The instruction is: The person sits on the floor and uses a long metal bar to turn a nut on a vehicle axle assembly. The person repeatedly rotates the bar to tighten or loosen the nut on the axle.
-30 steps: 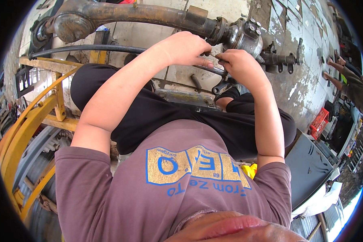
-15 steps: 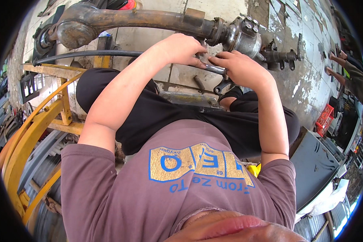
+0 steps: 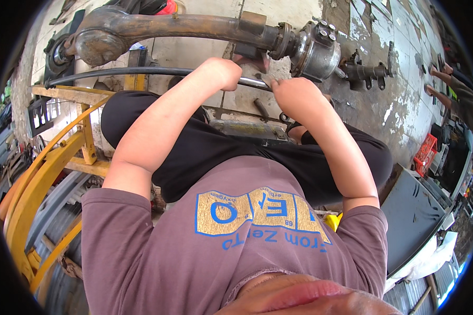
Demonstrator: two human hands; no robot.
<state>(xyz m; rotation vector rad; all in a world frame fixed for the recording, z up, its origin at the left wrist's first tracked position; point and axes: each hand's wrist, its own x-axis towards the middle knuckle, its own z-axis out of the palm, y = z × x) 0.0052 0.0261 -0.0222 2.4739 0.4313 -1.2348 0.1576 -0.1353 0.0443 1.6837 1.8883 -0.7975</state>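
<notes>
A long dark metal rod runs across in front of me, from the yellow frame at the left to my hands. My left hand is closed in a fist around it, near its shinier stretch. To the right of that, my right hand closes over the rod's right end, thumb and fingers toward the left hand. Most of that end is hidden under the right hand; a dark ring-shaped part peeks out below. Just beyond lies a large rusty axle housing with a bare metal hub.
A yellow metal frame stands at my left. Near my shoes lie a short dark pin and a flat metal plate. A dark metal shaft, a red crate and a grey cabinet are at the right.
My left hand has slid left along the rod and closed into a fist. My right hand has shifted slightly left and down, and the rod's ring-shaped end is now mostly covered.
</notes>
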